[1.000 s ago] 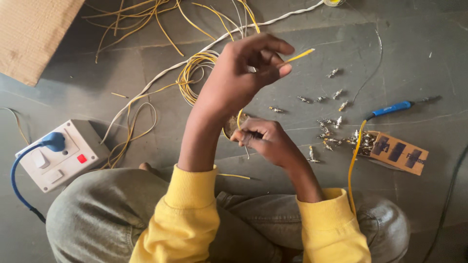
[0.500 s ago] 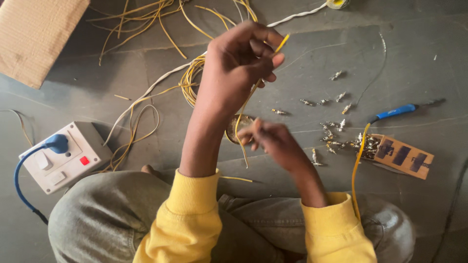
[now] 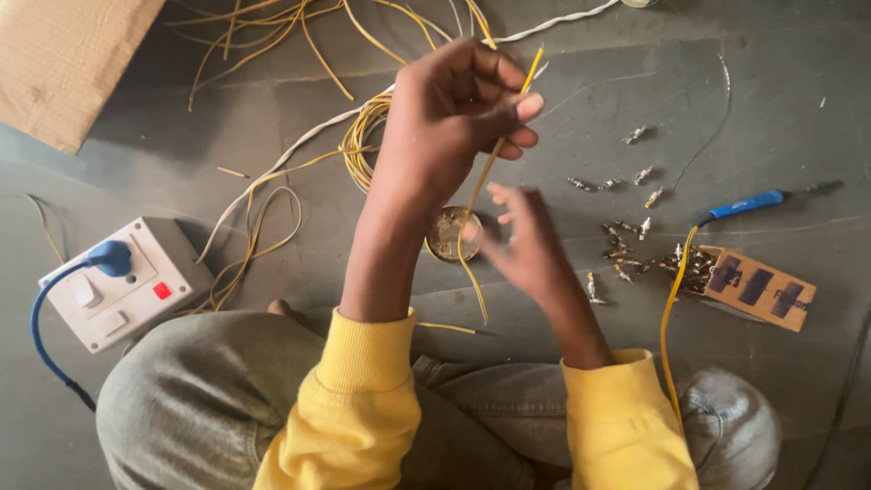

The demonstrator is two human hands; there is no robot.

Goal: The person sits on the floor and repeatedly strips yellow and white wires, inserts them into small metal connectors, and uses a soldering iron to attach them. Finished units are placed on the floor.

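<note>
Yellow wire pinched high in left hand; right hand (blurred, fingers loose) should steady its lower end.

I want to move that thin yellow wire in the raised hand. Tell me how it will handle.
The thin yellow wire, pinched in the left hand, hangs in a gentle bend, so it is probably springy rather than limp. It looks light. The coiled yellow wire bundle on the grey floor suggests it tangles easily.
</note>
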